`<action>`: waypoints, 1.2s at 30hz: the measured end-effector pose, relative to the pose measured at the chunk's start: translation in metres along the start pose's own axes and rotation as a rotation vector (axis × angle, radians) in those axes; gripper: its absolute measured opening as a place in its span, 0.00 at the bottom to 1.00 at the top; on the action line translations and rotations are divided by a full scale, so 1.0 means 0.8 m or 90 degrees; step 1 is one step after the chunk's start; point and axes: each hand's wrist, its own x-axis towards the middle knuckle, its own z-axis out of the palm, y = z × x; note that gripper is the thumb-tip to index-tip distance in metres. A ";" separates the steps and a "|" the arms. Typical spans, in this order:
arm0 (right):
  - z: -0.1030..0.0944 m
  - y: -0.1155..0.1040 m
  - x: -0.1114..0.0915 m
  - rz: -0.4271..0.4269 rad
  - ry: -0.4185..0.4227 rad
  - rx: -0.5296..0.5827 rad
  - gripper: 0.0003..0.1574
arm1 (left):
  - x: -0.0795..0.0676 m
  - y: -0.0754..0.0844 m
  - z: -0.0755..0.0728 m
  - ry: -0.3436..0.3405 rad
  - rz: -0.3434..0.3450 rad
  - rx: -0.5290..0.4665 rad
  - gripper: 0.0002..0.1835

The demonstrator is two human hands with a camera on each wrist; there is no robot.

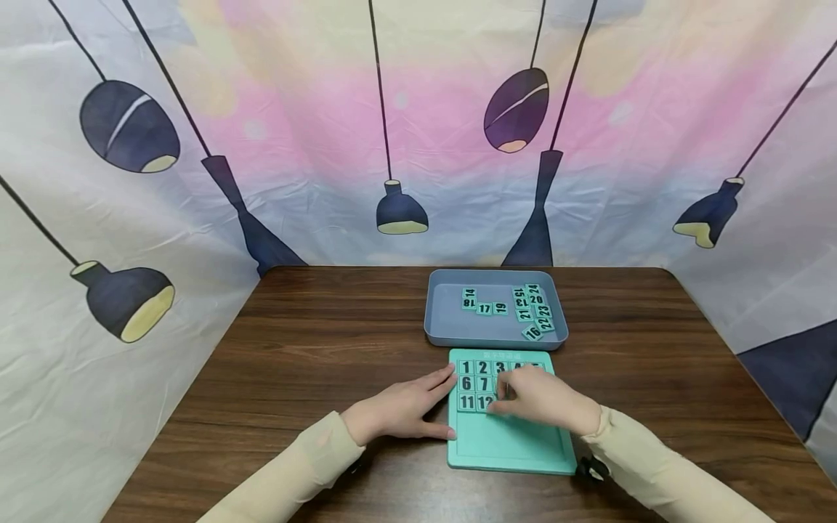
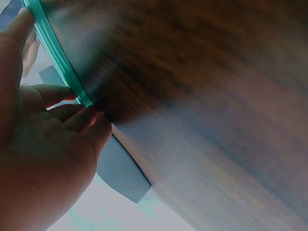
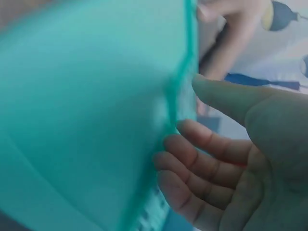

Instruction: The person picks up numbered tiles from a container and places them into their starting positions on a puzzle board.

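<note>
A mint-green number board [image 1: 503, 447] lies on the table, with number tiles 1, 2, 6, 7, 11 and 12 [image 1: 484, 402] readable at its left. My left hand [image 1: 408, 407] rests at the board's left edge, fingers extended and thumb apart; in the left wrist view its fingertips touch the green rim [image 2: 60, 60]. Over the board's tiles, my right hand [image 1: 539, 396] bends its fingers down, its thumb near tile 12. The right wrist view shows that thumb [image 3: 221, 94] and the fingers apart, with no tile visible between them. This hand hides the tiles to the right.
Behind the board stands a blue-grey tray [image 1: 451, 335] holding several loose number tiles, including 17 [image 1: 484, 309] and 16 [image 1: 532, 333]. The brown wooden table [image 1: 327, 327] ends at a printed cloth backdrop [image 1: 314, 225].
</note>
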 end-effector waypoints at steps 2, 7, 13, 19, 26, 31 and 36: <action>-0.015 0.003 0.004 0.004 0.003 0.000 0.15 | 0.000 0.000 0.000 0.000 -0.002 0.000 0.51; -0.061 0.010 0.017 -0.007 0.030 0.008 0.09 | 0.001 -0.001 0.001 0.001 -0.004 0.005 0.52; -0.117 0.021 0.033 0.015 0.043 0.057 0.10 | 0.000 -0.001 0.000 0.000 -0.005 0.008 0.52; -0.157 0.033 0.060 0.057 0.078 0.048 0.15 | 0.000 -0.001 0.000 0.004 -0.005 0.013 0.52; -0.177 0.058 0.098 0.122 0.084 0.051 0.22 | 0.000 -0.001 0.000 -0.005 -0.006 0.002 0.52; -0.177 0.080 0.113 0.156 0.079 0.063 0.25 | 0.000 0.000 0.000 -0.005 -0.004 0.001 0.51; -0.165 0.098 0.123 0.184 0.052 0.051 0.25 | -0.001 0.001 0.000 -0.003 -0.008 0.005 0.52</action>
